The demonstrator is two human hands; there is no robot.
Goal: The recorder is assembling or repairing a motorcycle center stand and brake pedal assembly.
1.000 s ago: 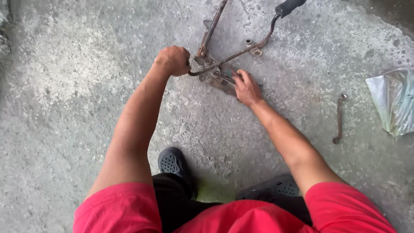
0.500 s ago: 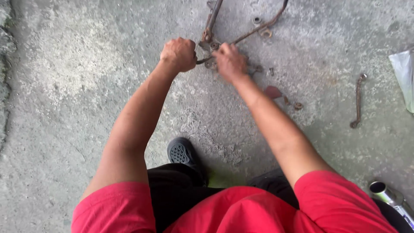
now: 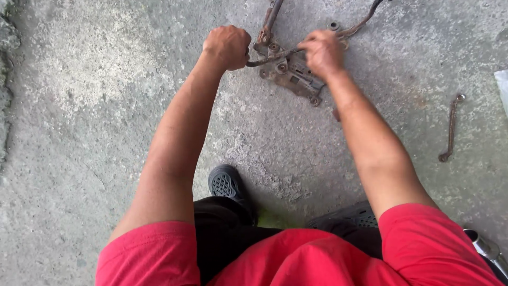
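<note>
Head cam looks straight down at bare concrete floor (image 3: 95, 106), rough and patchy, w/ a crumbly edge far left. Going left to right: I see the left hand (image 3: 227, 46) balled into a tight fist, fingers pressed together around the end of a thin rusty rod (image 3: 272, 57). That rod runs right across to the right hand (image 3: 323, 52), which sits palm-down on it, fingers curled over the rod; I can't tell how firmly since the fingertips are hidden under the hand. Under and between both hands lies a rusty metal bracket (image 3: 291, 77), flat on the floor near the top centre, w/ several bolt holes and a nut or two showing. A rusty tube (image 3: 270, 16) rises from the bracket's upper left out of frame, and a thinner bent bar (image 3: 360, 24) leaves its upper right. Further right, well apart from the bracket, a wrench (image 3: 451, 127) lies alone on the concrete, lengthwise roughly up-down. Bottom of frame: red sleeves on both arms, red shirt, dark trousers, black perforated shoe (image 3: 227, 182) just beside the left forearm, second shoe (image 3: 349, 214) partly under the right arm. Bottom right corner: a shiny metal cylinder (image 3: 484, 249), partly cut off.
</note>
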